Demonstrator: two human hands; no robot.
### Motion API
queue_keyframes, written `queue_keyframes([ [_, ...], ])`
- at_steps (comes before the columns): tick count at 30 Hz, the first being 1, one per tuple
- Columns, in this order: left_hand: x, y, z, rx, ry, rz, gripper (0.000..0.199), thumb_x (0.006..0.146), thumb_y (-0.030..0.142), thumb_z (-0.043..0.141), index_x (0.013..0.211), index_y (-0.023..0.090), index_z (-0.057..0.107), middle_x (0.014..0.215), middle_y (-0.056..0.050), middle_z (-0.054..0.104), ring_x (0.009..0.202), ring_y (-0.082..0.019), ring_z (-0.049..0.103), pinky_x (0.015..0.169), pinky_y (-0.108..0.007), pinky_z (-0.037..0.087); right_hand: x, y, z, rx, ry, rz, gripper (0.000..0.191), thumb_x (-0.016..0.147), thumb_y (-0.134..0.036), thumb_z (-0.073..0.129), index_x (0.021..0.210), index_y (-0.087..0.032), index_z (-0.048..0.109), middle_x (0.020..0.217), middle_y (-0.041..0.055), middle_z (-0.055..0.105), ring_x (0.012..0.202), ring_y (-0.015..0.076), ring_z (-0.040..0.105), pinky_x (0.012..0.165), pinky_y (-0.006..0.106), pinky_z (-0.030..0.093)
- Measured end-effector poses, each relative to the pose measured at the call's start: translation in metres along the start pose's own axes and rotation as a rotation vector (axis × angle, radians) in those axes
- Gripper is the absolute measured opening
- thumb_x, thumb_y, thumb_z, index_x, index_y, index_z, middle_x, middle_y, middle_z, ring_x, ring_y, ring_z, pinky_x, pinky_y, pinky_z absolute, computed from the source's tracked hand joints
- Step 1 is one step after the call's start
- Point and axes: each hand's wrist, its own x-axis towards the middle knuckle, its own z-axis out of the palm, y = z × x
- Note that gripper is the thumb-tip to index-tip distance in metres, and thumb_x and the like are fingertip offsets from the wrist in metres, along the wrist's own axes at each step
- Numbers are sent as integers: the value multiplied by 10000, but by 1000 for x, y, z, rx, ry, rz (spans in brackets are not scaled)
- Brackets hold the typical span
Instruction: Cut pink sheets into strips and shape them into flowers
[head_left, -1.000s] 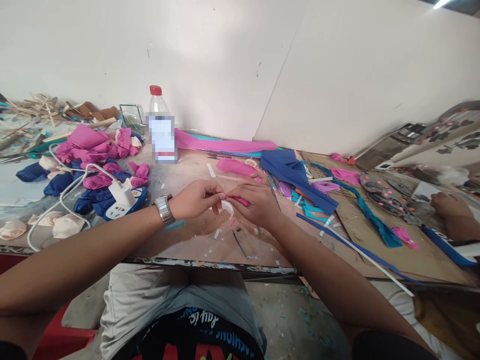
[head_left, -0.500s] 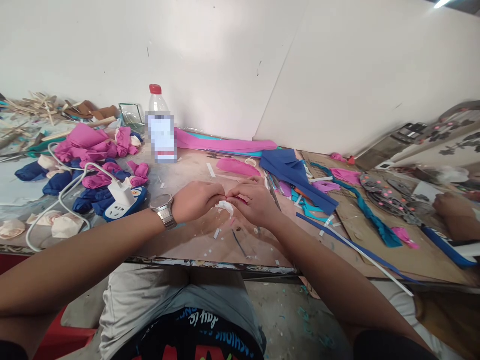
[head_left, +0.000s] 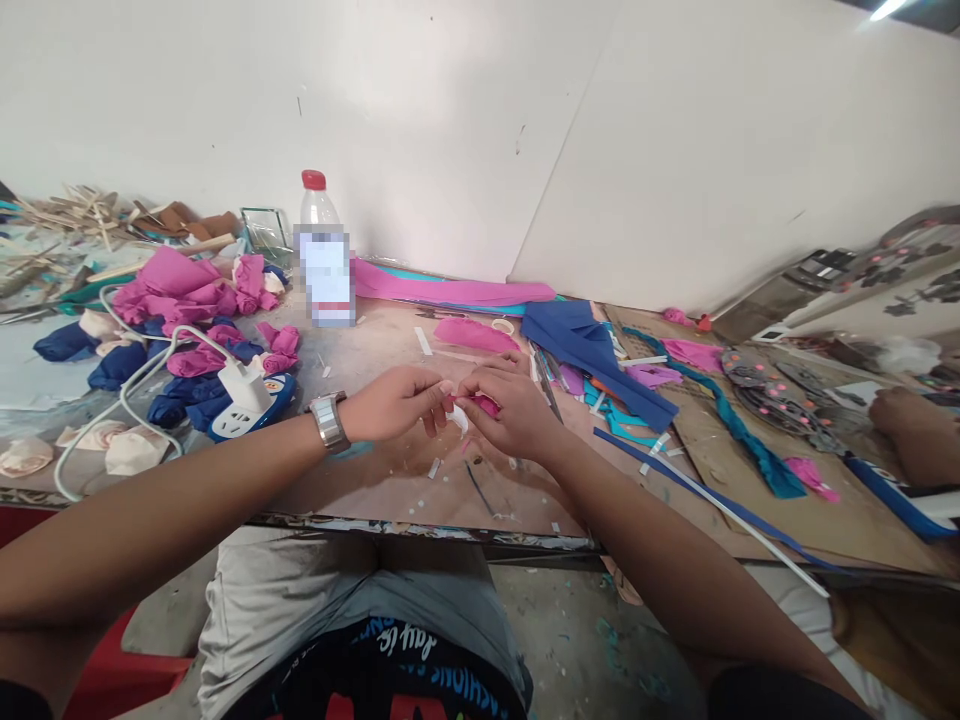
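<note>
Both hands meet over the middle of the table. My right hand is closed around a small piece of pink fabric, most of it hidden by the fingers. My left hand, with a metal watch on its wrist, pinches the left end of the same pink fabric between thumb and finger. Just beneath the fingertips lies a small white curled piece, its kind unclear. A flat pink fabric piece and a tape roll lie beyond the hands.
Pink, blue and cream fabric rosettes are heaped at left beside a power strip with a white cable. A phone leans on a bottle. Blue fabric lies at right. Another person's hand is far right.
My left hand has turned and its fingers have opened out slightly from the pinch, showing more of the pink fabric. My right hand has barely moved.
</note>
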Motion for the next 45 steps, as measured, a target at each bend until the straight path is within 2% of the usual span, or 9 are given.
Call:
queue_keyframes([
  [4,4,-6,2,-328,-108,-172,511,954,627,488,849,142,614,751,-55,688,630,-154,696,529,-243,417,0,1,-1,-75,-14,-68,161,986,-273,563,841,-217,603,789,10,706,843,202,616,944,425,295],
  [10,5,-7,3,-331,-87,-170,449,941,565,569,811,137,609,744,-30,661,632,-125,675,544,-225,423,-1,0,-1,-132,-13,-91,145,990,-270,564,871,-220,630,840,22,730,905,216,616,989,443,279],
  [18,0,-9,1,476,147,265,326,1020,357,469,839,173,669,763,-25,718,695,-137,628,689,-264,418,-2,1,3,133,-43,77,140,948,-260,592,824,-201,620,795,4,699,809,180,610,911,389,336],
  [22,-2,-10,0,662,191,363,339,1038,377,425,965,183,693,891,-57,739,766,-163,649,669,-273,395,0,-1,1,206,-51,145,169,945,-283,580,804,-203,627,784,7,685,810,186,593,876,371,352],
  [26,-1,-6,1,419,163,234,388,1030,426,437,864,167,675,795,-46,721,724,-154,647,697,-276,433,0,-2,1,119,1,78,144,949,-268,579,826,-204,617,780,15,683,802,191,582,860,374,354],
  [31,4,-10,2,-221,-84,-81,500,1001,559,435,860,127,646,739,-66,694,669,-159,691,605,-255,470,-1,1,3,-31,19,-59,131,962,-250,588,841,-212,621,808,15,708,833,194,605,927,407,323],
  [36,6,-13,3,-340,-87,-147,458,937,563,580,811,126,631,732,-43,669,649,-141,687,563,-224,441,-1,3,2,-73,6,-92,122,962,-246,591,855,-213,640,814,18,715,850,197,609,946,416,321],
  [39,5,-11,3,-193,-63,-83,413,966,514,547,817,139,631,712,-37,680,636,-136,662,583,-235,454,-2,2,3,-51,5,-61,126,949,-243,603,832,-212,640,783,11,708,837,197,613,946,419,321],
  [45,1,-8,2,610,174,233,320,1024,358,466,881,175,686,812,-38,729,749,-165,645,681,-273,404,-2,1,6,113,-32,100,102,912,-236,642,814,-207,650,790,5,713,832,193,627,900,387,375],
])
